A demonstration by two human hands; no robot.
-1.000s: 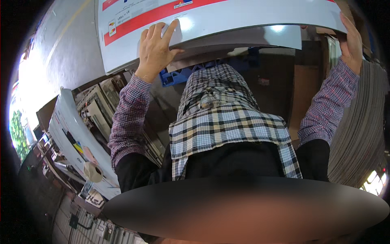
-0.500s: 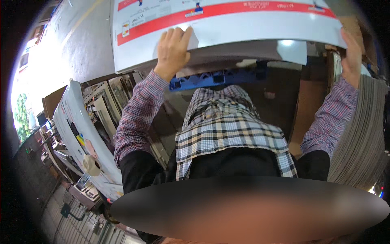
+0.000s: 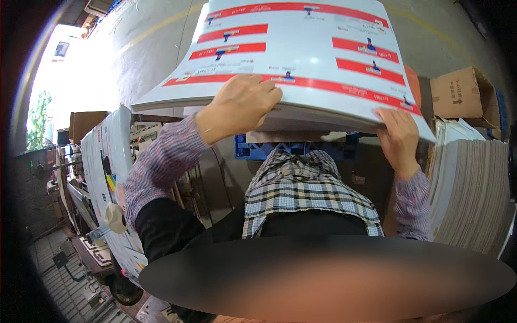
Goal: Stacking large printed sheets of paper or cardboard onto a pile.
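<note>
A stack of large white printed sheets (image 3: 301, 56) with red bands and small blue tool pictures lies in front of me, its near edge raised and bowed. My left hand (image 3: 239, 105) is closed on the near edge, left of its middle, with the knuckles on top. Near the right corner, my right hand (image 3: 397, 134) grips the same edge, fingers over the top; its thumb is hidden. Several sheet layers show along the edge between my hands. Under the stack, a blue pallet (image 3: 242, 151) partly shows.
To the right stands a tall pile of grey board sheets (image 3: 474, 188), with an open cardboard box (image 3: 458, 94) beyond it. On the left, a white-covered surface (image 3: 99, 167) carries a cream tape roll (image 3: 114, 218). Machine parts sit at the far left.
More of the printed sheets and the floor beyond them has come into view. My left hand has closed over the near edge, and my right hand has moved from the right side to the near edge.
</note>
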